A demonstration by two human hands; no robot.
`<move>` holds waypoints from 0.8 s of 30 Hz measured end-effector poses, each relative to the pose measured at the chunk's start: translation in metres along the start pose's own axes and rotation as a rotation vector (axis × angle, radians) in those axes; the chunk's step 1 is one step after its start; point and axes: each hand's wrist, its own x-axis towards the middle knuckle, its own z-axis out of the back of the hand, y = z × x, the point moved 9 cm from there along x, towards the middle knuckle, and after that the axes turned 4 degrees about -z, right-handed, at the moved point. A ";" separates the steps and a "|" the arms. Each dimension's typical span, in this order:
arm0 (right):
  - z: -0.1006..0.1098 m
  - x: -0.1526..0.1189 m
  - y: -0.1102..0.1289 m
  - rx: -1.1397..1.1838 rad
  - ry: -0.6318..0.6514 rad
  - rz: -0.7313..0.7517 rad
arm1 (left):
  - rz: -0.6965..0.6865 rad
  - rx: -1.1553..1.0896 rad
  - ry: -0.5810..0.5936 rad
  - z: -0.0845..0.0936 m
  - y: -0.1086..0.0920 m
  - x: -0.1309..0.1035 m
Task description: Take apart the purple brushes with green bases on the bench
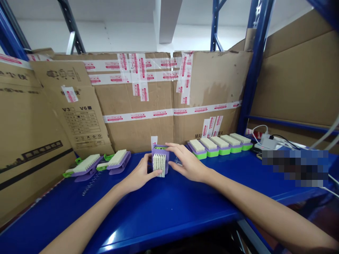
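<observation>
Near the middle of the blue shelf, a purple scrub brush (159, 165) stands upright with its cream bristles facing me and a green part at its top. My left hand (144, 171) is closed on its left side, the thumb lying across the bristles. On the other side, my right hand (186, 162) grips its upper right edge, fingertips at the top and thumb by the side. To the left lie two purple brushes with green handles, a nearer one (86, 165) and another (118, 158). Thin coil springs (91, 181) lie in front of them.
A row of several green-and-purple brushes (212, 144) stands at the back right. Taped cardboard (137, 134) walls the back, with more cardboard at both sides. A white charger (267, 141) with cables sits at the right, beside a blurred-out patch. Blue posts (254, 70) frame the shelf.
</observation>
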 end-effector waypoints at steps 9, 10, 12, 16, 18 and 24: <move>0.006 0.002 -0.008 -0.011 -0.100 -0.004 | 0.004 -0.022 -0.011 0.000 -0.006 0.001; 0.006 0.002 -0.008 -0.006 -0.106 -0.001 | 0.011 -0.021 -0.007 0.000 -0.006 0.001; 0.006 0.003 -0.009 -0.004 -0.112 0.000 | 0.021 -0.027 -0.003 0.000 -0.005 0.001; 0.006 0.002 -0.010 0.005 -0.117 0.002 | 0.025 -0.035 0.001 0.000 -0.007 0.001; 0.006 0.002 -0.010 0.010 -0.118 0.002 | 0.028 -0.032 0.011 0.000 -0.008 0.001; 0.006 0.001 -0.011 -0.008 -0.112 -0.022 | 0.031 -0.025 0.037 0.000 -0.015 0.000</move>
